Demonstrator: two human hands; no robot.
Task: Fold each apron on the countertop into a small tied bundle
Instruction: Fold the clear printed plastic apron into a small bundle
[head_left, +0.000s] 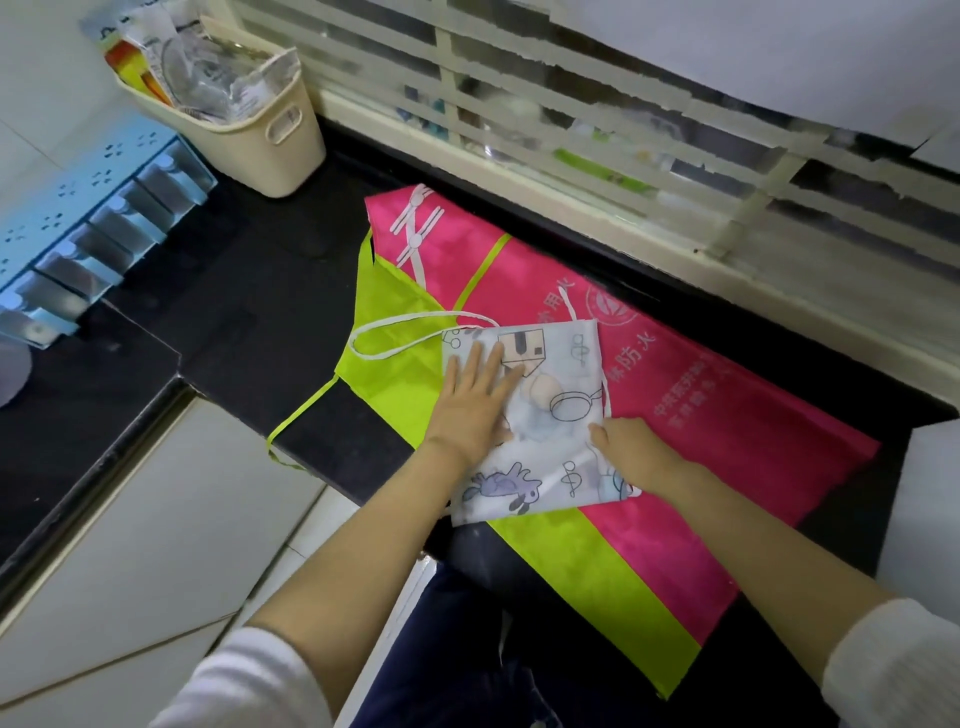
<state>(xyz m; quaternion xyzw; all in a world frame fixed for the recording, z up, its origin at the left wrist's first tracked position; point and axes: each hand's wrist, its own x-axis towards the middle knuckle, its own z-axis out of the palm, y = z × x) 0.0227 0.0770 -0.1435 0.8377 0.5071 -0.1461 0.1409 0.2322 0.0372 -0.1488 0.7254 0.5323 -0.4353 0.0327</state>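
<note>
White printed apron (540, 395), folded into a rectangle, lies on the pink-and-green apron (675, 415) spread over the black countertop (234, 322). At far left is a blue rack (78, 234), then a cream basket (249, 119) stuffed with packets. A white strap (395, 338) loops across the green cloth. My left hand (475, 400) presses flat on the fold, fingers straight and slightly spread. My right hand (628, 447) curls round its right edge, thumb on top.
</note>
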